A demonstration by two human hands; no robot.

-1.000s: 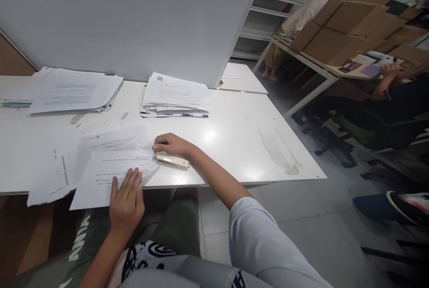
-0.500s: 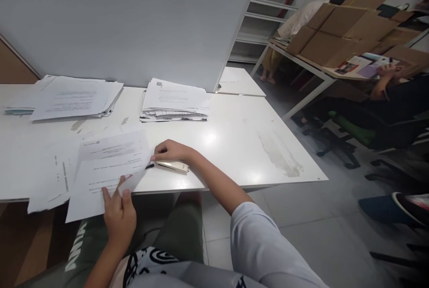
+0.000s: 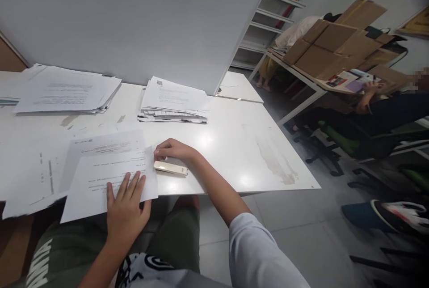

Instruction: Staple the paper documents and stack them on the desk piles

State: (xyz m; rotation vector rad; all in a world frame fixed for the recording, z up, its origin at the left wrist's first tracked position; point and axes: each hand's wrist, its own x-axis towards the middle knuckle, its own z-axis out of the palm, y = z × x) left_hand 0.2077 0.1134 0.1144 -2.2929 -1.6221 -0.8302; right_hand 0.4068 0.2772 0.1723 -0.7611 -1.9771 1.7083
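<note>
My left hand [image 3: 126, 201] lies flat with its fingers spread on a printed sheet of paper [image 3: 97, 176]. This sheet partly covers another printed page [image 3: 75, 154], and its lower edge hangs past the table's front. My right hand [image 3: 172, 149] rests on the table with its fingers curled together at the sheet's right edge. Whatever its fingertips hold, if anything, is hidden. Just in front of that hand lies a cream-coloured stapler [image 3: 170, 168], apart from the sheet.
Two stacks of printed papers, a left stack [image 3: 67, 91] and a middle stack [image 3: 174, 100], stand against the grey partition [image 3: 134, 19]. More loose sheets [image 3: 30, 185] lie at left. Cardboard boxes [image 3: 331, 37] fill another table, where a person [image 3: 395, 104] sits.
My left hand has gone from gripping the sheet's lifted lower right part to lying flat on it. The sheet has flattened out. My right hand stays near the stapler.
</note>
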